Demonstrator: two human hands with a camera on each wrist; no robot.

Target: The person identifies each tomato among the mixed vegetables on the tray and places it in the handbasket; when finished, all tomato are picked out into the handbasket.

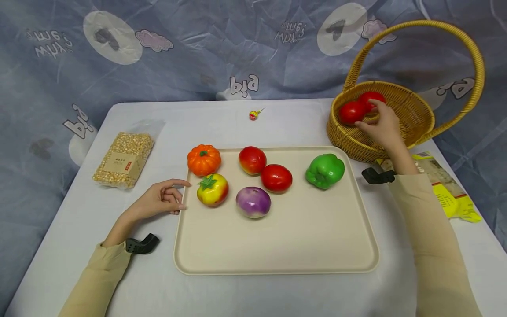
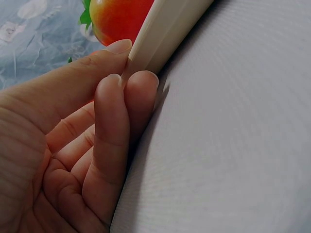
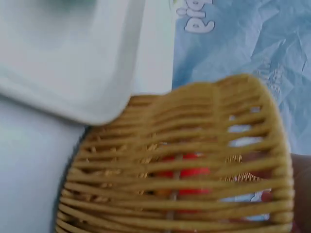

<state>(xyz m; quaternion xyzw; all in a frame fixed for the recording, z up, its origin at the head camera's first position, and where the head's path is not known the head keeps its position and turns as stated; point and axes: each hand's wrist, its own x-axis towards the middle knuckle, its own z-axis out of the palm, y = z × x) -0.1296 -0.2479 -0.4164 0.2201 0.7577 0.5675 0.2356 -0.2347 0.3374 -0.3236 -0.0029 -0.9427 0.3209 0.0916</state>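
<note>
My left hand (image 1: pixel 160 200) is at the left edge of a beige tray (image 1: pixel 313 237). In the left wrist view its thumb and fingertips pinch the tray rim (image 2: pixel 146 46). My right hand (image 1: pixel 382 125) reaches into a wicker basket (image 1: pixel 352 143), thumb and index finger spread at two red tomatoes, a near tomato (image 1: pixel 351 113) and a far tomato (image 1: pixel 368 97). I cannot tell whether it grips one. In the right wrist view the basket's woven side (image 3: pixel 194 121) hides most of that hand.
On the tray lie a pumpkin (image 1: pixel 203 160), a yellow-red fruit (image 1: pixel 213 190), two red ones (image 1: pixel 252 160), a purple vegetable (image 1: pixel 253 202) and a green pepper (image 1: pixel 325 171). A corn kernel bag (image 1: pixel 124 160), lollipop (image 1: pixel 254 115) and yellow packet (image 1: pixel 449 198) surround it. The tall basket handle (image 1: pixel 477 66) arches up.
</note>
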